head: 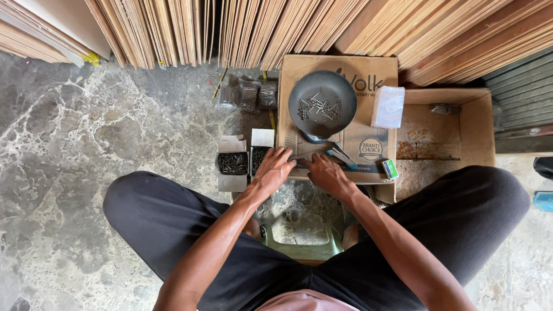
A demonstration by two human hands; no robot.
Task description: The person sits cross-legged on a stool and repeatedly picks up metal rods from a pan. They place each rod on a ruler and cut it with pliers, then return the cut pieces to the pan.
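I sit with my knees apart in front of a flat cardboard box (368, 75). My left hand (273, 170) rests with fingers spread at the box's near edge, next to a small open carton of nails (259, 156). My right hand (325, 173) lies beside it on the box edge, close to some blue-handled tools (341, 155); whether it grips anything is hidden. A round grey pan (322, 103) with several loose nails stands on the box beyond both hands.
A second open nail carton (233, 164) sits left of the first. Bundled nail packs (249, 95) lie near stacked plywood sheets (288, 29). A white packet (387, 106), a small green box (390, 169) and an open cardboard tray (449, 126) are at right. A green stool (302, 239) is below.
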